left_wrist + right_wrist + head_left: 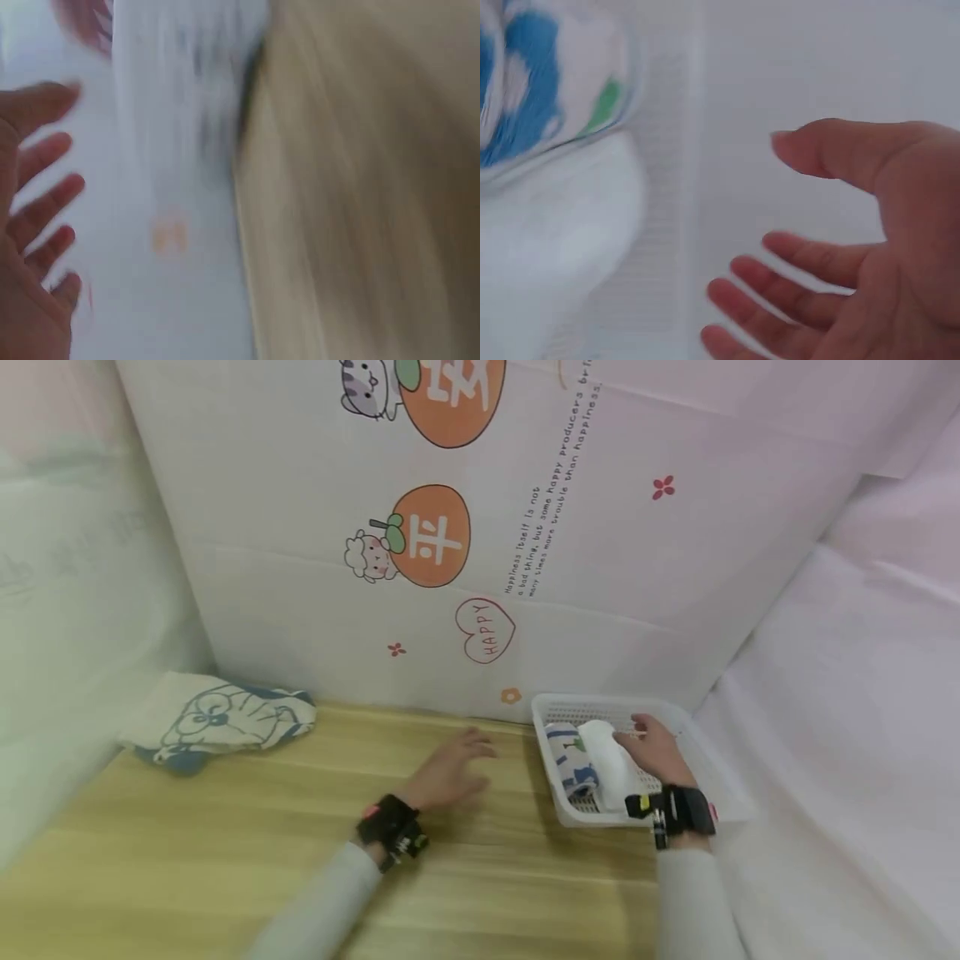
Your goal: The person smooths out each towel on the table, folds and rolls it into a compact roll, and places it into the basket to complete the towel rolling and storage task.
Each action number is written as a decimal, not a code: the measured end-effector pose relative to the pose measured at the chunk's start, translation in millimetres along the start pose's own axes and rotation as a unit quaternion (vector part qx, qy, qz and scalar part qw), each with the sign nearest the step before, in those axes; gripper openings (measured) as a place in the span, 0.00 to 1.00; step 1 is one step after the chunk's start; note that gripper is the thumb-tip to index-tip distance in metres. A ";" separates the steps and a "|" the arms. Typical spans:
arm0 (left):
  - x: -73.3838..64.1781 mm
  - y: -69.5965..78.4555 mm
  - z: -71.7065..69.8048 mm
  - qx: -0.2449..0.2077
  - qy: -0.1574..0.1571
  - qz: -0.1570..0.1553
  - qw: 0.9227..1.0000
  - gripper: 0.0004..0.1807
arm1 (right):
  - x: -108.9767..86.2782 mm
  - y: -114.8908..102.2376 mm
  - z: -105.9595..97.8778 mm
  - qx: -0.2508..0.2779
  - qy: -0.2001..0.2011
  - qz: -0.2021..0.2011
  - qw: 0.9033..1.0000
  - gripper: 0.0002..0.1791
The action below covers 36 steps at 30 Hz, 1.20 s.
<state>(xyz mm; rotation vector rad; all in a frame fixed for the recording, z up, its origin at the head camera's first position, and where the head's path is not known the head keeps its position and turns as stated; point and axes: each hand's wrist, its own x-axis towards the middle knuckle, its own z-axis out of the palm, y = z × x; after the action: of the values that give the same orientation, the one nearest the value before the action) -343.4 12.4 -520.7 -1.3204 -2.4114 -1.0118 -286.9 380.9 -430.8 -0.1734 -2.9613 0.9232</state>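
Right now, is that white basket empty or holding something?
Holding something: inside the white basket, a patterned cloth and a white bundle lie side by side.

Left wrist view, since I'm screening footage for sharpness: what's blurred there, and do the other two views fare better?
Left wrist view: heavily streaked, the wooden table and orange print both smeared; head view: clearer, HAPPY lettering readable, left hand slightly soft; right wrist view: right hand fairly crisp, white bundle softer.

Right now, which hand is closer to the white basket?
Right. The right hand is over the white basket; the left hand is over the wooden table, left of it.
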 end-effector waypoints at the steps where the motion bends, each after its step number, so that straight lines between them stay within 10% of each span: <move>1: -13.4 -16.6 -17.5 0.027 0.014 -0.008 1.000 0.22 | -12.1 -10.0 3.9 0.011 0.042 -0.032 0.999 0.39; 6: -85.3 -85.6 -110.2 0.196 0.043 -0.097 0.975 0.22 | -66.1 -70.0 48.0 -0.025 0.162 -0.171 0.972 0.26; 11: -132.5 -122.0 -175.6 0.288 0.029 -0.202 0.936 0.23 | -94.0 -115.1 86.7 -0.046 0.128 -0.201 0.970 0.25; 18: -184.3 -151.5 -196.9 0.264 0.004 -0.329 0.907 0.39 | -98.3 -153.3 126.1 -0.036 0.084 -0.252 0.963 0.24; 24: -176.3 -141.1 -188.7 0.302 0.019 -0.337 0.891 0.16 | -97.8 -173.1 154.8 -0.052 0.005 -0.285 0.957 0.22; 27: -164.1 -127.4 -172.9 0.283 0.047 -0.329 0.900 0.11 | -99.4 -176.6 162.2 -0.059 -0.028 -0.276 0.959 0.22; 36: -95.5 -31.9 -95.7 0.155 0.088 -0.205 0.962 0.11 | -91.9 -163.8 167.8 -0.027 -0.019 -0.275 0.961 0.23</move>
<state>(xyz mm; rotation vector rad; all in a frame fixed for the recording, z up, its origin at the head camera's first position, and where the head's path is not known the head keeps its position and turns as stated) -327.0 -125.3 -510.6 -0.6157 -2.6186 -0.7504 -222.5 141.6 -475.8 0.6388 -2.8118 0.7666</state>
